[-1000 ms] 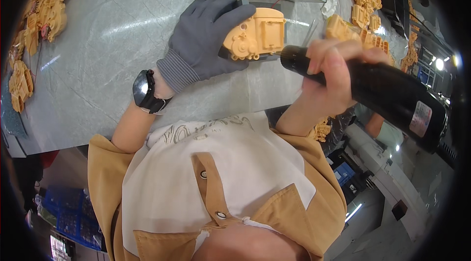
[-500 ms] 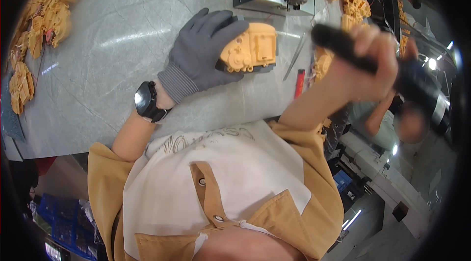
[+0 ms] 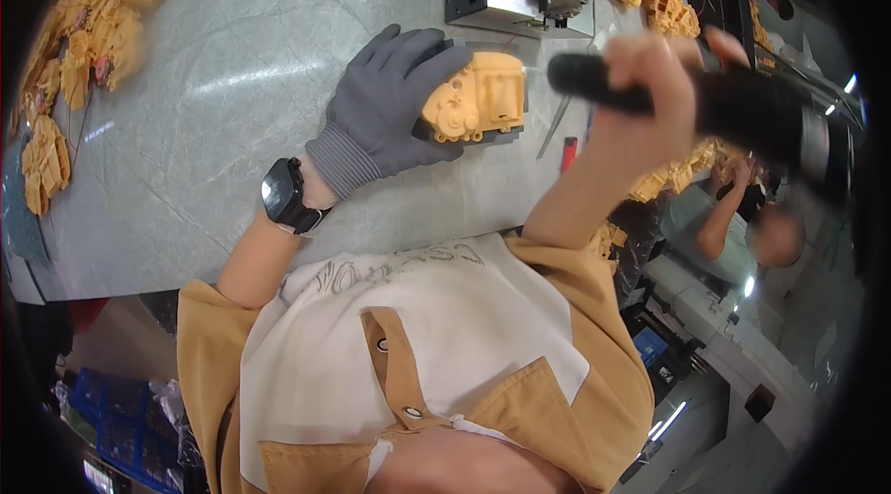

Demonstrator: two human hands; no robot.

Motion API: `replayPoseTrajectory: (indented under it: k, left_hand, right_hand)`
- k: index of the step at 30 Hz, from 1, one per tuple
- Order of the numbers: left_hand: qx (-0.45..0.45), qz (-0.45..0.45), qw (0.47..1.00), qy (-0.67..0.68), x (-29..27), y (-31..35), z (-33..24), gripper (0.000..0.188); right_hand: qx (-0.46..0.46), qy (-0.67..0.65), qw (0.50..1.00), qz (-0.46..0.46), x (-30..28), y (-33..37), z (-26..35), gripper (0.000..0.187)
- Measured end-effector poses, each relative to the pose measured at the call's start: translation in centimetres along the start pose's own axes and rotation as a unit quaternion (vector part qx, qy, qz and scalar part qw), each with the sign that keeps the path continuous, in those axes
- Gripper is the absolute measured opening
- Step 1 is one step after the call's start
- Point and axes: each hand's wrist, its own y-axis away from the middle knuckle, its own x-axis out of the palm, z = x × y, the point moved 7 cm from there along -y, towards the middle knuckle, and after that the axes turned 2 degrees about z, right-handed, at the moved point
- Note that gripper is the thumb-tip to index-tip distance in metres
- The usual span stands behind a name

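Looks like mid-job, at a guess. Got a yellow casing (image 3: 483,99) sitting on a dark block (image 3: 501,137) on the grey table (image 3: 223,155), near the metal machine (image 3: 548,0). Gripping the casing's left end with the gloved left hand (image 3: 390,99), finger and thumb curled round to steady. Wrapping the bare right hand (image 3: 654,81) round a black power tool (image 3: 747,113), nose apart from the casing, so not working any spot right now. Kinda blurry on that side.

Done so far: casing seated and held, by the look. Can't make out anything inside the holes, so can't say how much done there. Not off the block yet, so probably not wrapped up. Plus more yellow parts (image 3: 102,16) piled up at left, no telling finished from waiting.
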Motion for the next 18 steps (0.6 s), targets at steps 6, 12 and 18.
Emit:
replayPoseTrajectory:
  k: [6, 12, 18]
  left_hand:
    - [0.007, -0.016, 1.000, -0.001, 0.0, 0.4, -0.2, 0.087]
    - [0.016, -0.022, 1.000, -0.005, 0.2, 0.5, 0.1, 0.089]
    - [0.020, -0.029, 0.999, 0.002, 0.0, 0.5, 0.0, 0.087]
  right_hand:
    - [0.012, -0.105, 0.990, 0.092, 2.6, 5.7, 3.3, 0.057]
    - [0.027, -0.083, 0.991, 0.100, 3.2, 6.6, 2.3, 0.054]
    - [0.064, -0.021, 0.994, 0.087, 3.5, 6.5, 0.8, 0.052]
